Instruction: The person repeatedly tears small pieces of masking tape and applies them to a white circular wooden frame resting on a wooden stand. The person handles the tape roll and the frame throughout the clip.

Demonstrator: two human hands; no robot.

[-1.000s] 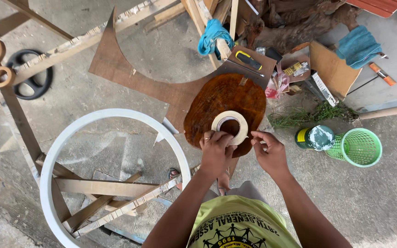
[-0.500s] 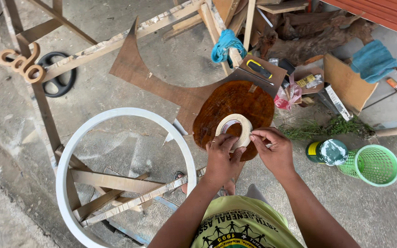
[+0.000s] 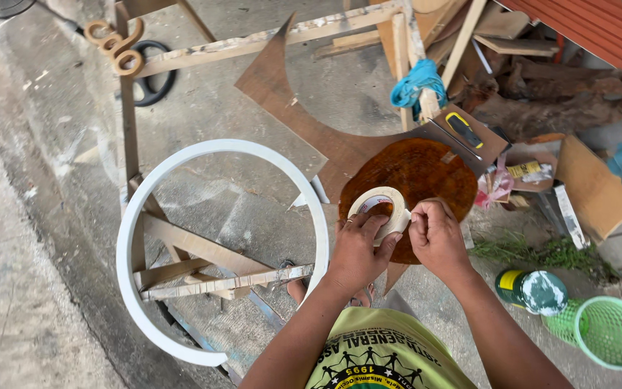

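Above the round brown board (image 3: 426, 173), the left hand (image 3: 358, 248) grips a cream tape roll (image 3: 379, 205). Right hand (image 3: 437, 238) pinches its loose end. A green-and-yellow can (image 3: 530, 288) stands beside a green mesh basket (image 3: 606, 333).

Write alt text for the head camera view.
Two bare hands, left hand and right hand, hold a roll of masking tape over a round brown wooden slab. A large white ring lies on wooden slats to the left, a green mesh basket at right.
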